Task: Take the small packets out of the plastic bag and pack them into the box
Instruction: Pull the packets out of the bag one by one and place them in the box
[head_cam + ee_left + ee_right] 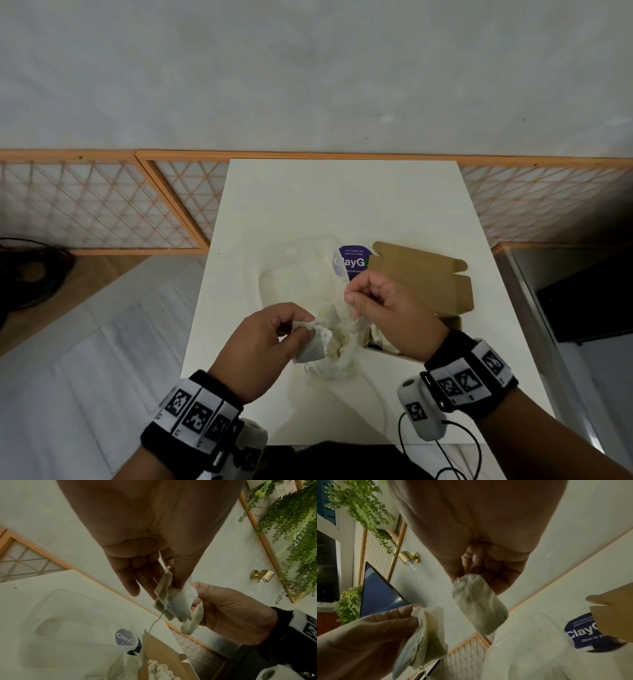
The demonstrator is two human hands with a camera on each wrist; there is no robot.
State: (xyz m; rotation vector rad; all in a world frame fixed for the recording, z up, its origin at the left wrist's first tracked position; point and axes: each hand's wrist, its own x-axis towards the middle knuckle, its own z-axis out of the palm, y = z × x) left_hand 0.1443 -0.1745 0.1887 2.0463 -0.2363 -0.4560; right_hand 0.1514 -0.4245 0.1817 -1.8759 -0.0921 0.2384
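Observation:
Both hands are raised above the white table (342, 202), close together. My left hand (293, 329) pinches a small pale paper packet (310, 349) with a thin string (154, 623) hanging from it. My right hand (352, 299) pinches another packet (479, 604) by its top edge. The clear plastic bag (294, 274) lies flat behind the hands, its crumpled mouth (337, 363) below them. The brown cardboard box (421, 274) stands open to the right, with several packets inside (159, 669); my right wrist hides most of its inside in the head view.
A purple round sticker (352, 260) shows on the table beside the box lid. The table's far half is bare. Lattice panels (85, 205) line the wall behind, and dark cables (30, 270) lie on the floor to the left.

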